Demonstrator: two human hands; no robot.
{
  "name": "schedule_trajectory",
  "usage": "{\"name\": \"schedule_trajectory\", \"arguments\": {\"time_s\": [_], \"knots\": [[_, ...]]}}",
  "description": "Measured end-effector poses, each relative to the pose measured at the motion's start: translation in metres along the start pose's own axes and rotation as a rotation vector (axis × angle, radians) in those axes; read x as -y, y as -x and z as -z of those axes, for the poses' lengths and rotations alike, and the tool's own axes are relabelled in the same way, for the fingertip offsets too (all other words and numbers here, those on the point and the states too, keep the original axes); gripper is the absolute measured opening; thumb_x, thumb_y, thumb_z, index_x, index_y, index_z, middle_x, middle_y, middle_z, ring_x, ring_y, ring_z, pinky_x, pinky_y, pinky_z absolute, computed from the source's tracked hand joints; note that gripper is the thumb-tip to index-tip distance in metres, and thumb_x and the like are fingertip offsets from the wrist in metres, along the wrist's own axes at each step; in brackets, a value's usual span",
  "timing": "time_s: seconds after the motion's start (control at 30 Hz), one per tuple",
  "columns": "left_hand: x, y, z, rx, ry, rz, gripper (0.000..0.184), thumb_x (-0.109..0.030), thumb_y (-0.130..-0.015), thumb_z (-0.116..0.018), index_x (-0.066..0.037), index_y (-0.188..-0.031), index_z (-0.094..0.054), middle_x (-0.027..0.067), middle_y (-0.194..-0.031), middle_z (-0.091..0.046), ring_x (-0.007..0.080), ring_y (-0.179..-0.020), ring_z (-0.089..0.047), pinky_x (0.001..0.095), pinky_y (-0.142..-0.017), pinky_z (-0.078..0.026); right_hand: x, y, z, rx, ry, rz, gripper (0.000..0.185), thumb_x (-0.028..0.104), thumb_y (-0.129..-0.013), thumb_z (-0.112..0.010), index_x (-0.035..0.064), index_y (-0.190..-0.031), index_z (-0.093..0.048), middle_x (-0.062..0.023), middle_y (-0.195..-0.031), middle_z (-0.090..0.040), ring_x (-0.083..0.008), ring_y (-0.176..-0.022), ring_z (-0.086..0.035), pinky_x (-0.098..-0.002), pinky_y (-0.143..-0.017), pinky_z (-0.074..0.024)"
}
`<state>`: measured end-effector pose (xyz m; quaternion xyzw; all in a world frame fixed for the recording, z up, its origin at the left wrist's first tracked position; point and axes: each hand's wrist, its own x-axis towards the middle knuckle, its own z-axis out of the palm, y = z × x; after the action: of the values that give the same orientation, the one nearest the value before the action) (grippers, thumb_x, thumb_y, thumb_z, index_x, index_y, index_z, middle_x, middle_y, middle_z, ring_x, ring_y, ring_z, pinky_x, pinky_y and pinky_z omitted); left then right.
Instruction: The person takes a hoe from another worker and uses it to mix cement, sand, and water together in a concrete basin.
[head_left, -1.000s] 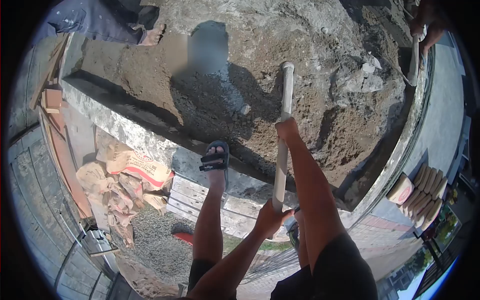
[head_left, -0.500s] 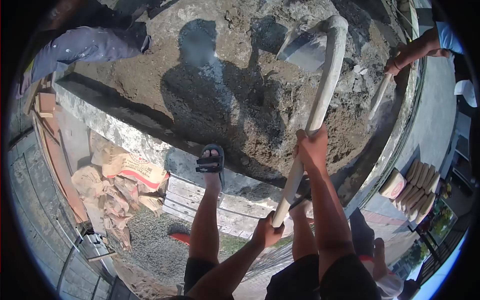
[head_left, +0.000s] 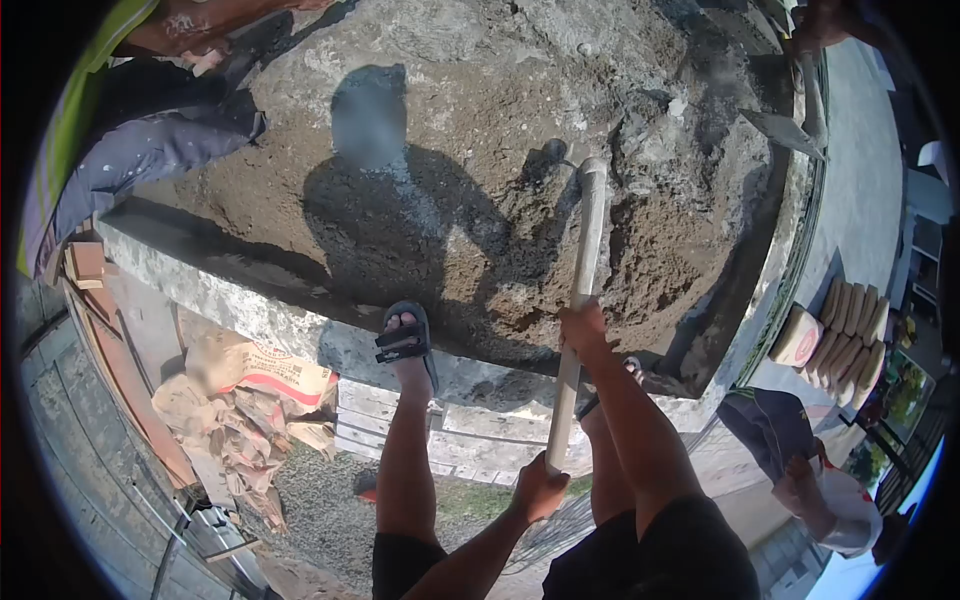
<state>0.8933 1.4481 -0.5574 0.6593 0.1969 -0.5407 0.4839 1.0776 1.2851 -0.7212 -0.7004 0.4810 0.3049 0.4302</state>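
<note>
My left hand (head_left: pixel 540 492) is closed around the lower end of a long wooden hoe handle (head_left: pixel 567 400). Further up the same handle, my right hand (head_left: pixel 583 328) wraps round it. The hoe's head end reaches down to the grey-brown mortar mix (head_left: pixel 660 240), and its blade is mostly hidden there. That mix lies in a wide concrete-walled trough (head_left: pixel 250 300). My sandalled left foot (head_left: pixel 405 345) rests on the near rim, and my right foot (head_left: pixel 635 370) is partly hidden behind my right arm.
At upper right, a co-worker's hand (head_left: pixel 820 28) is near another hoe blade (head_left: pixel 785 132) at the trough edge. Another person's trousered leg (head_left: pixel 150 140) is at upper left. Crumpled paper sacks (head_left: pixel 235 420) lie at lower left. Filled bags (head_left: pixel 835 340) are stacked at right, near another person (head_left: pixel 800 460).
The hoe head has come down from the upper right into the mix, closer to me. Both hands still grip the handle. The co-worker's hoe at right has been raised to the trough edge.
</note>
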Motion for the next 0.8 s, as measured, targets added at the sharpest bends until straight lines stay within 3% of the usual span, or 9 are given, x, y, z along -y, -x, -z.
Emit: {"name": "schedule_trajectory", "arguments": {"time_s": [0.2,0.3,0.37,0.4,0.47,0.57,0.63,0.73,0.8], "knots": [[0.053,0.057,-0.035,-0.023,-0.092,-0.102,0.040,-0.019,-0.080,-0.068,0.000,-0.114,-0.058,0.0226,-0.092,-0.069,0.0402,-0.089,-0.069,0.0479,-0.075,-0.055,0.027,0.121,0.053,-0.142,-0.052,0.083,0.043,0.011,-0.081,-0.064,-0.0017,-0.114,-0.040,-0.0125,-0.067,-0.057,-0.0206,-0.044,-0.058,-0.0360,-0.039,-0.0471],[-0.024,-0.026,-0.042,-0.027,0.085,-0.354,0.037,-0.012,-0.078,-0.070,0.001,-0.111,-0.059,0.0234,-0.083,-0.068,0.0387,-0.078,-0.070,0.0424,-0.067,-0.057,0.101,0.085,0.115,-0.289,-0.034,0.457,0.036,0.004,-0.085,-0.060,-0.0012,-0.114,-0.039,-0.0104,-0.068,-0.057,-0.0192,-0.046,-0.059,-0.0339,-0.041,-0.0470],[-0.085,-0.107,-0.047,-0.128,0.118,-0.613,0.026,-0.009,-0.079,-0.069,0.001,-0.101,-0.059,0.0144,-0.073,-0.065,0.0257,-0.066,-0.069,0.0363,-0.061,-0.052,0.152,0.033,0.152,-0.503,0.069,0.708,0.033,0.006,-0.087,-0.064,-0.0029,-0.110,-0.043,-0.0116,-0.068,-0.059,-0.0205,-0.048,-0.061,-0.0345,-0.046,-0.0495],[-0.115,-0.147,-0.046,-0.150,0.100,-0.747,0.026,-0.009,-0.079,-0.070,0.001,-0.099,-0.058,0.0126,-0.071,-0.064,0.0221,-0.063,-0.065,0.0356,-0.059,-0.050,0.182,0.008,0.167,-0.465,-0.006,0.587,0.040,0.012,-0.082,-0.069,-0.0065,-0.109,-0.047,-0.0299,-0.090,-0.066,-0.0432,-0.085,-0.068,-0.0465,-0.076,-0.0537],[-0.154,-0.193,-0.046,-0.067,0.065,-0.484,0.027,-0.013,-0.079,-0.071,0.001,-0.098,-0.057,0.0121,-0.072,-0.064,0.0197,-0.060,-0.061,0.0350,-0.056,-0.048,0.197,-0.068,0.178,-0.573,0.008,0.639,0.039,0.011,-0.081,-0.068,-0.0073,-0.110,-0.048,-0.0300,-0.090,-0.067,-0.0430,-0.084,-0.069,-0.0467,-0.073,-0.0554],[-0.107,-0.184,-0.066,-0.044,0.052,-0.339,0.031,-0.016,-0.079,-0.070,0.002,-0.100,-0.057,0.0149,-0.077,-0.066,0.0209,-0.066,-0.065,0.0358,-0.060,-0.050,0.104,-0.155,0.147,-0.290,-0.014,0.317,0.047,0.013,-0.078,-0.065,-0.0083,-0.117,-0.049,-0.0256,-0.092,-0.068,-0.0356,-0.080,-0.071,-0.0431,-0.068,-0.0576],[-0.066,-0.148,-0.070,-0.089,-0.071,-0.334,0.034,-0.016,-0.080,-0.068,0.003,-0.105,-0.058,0.0178,-0.085,-0.069,0.0230,-0.078,-0.071,0.0360,-0.068,-0.053,0.031,-0.151,0.110,-0.125,-0.035,0.042,0.054,0.016,-0.078,-0.064,-0.0070,-0.124,-0.048,-0.0233,-0.098,-0.069,-0.0298,-0.081,-0.072,-0.0403,-0.069,-0.0596],[-0.029,-0.110,-0.065,-0.061,-0.051,-0.148,0.024,-0.014,-0.081,-0.067,0.003,-0.096,-0.056,0.0118,-0.071,-0.063,0.0182,-0.063,-0.061,0.0368,-0.059,-0.050,-0.013,-0.122,0.065,-0.195,0.240,0.124,0.056,0.020,-0.080,-0.065,-0.0069,-0.124,-0.043,-0.0277,-0.109,-0.065,-0.0400,-0.084,-0.071,-0.0426,-0.083,-0.0582],[-0.007,-0.086,-0.058,-0.043,-0.079,-0.218,0.021,-0.013,-0.081,-0.065,0.002,-0.090,-0.054,0.0090,-0.066,-0.058,0.0155,-0.058,-0.055,0.0372,-0.055,-0.047,-0.019,-0.092,0.064,-0.078,0.048,0.034,0.056,0.021,-0.081,-0.065,-0.0051,-0.123,-0.041,-0.0272,-0.103,-0.066,-0.0385,-0.081,-0.071,-0.0432,-0.077,-0.0595]]}}
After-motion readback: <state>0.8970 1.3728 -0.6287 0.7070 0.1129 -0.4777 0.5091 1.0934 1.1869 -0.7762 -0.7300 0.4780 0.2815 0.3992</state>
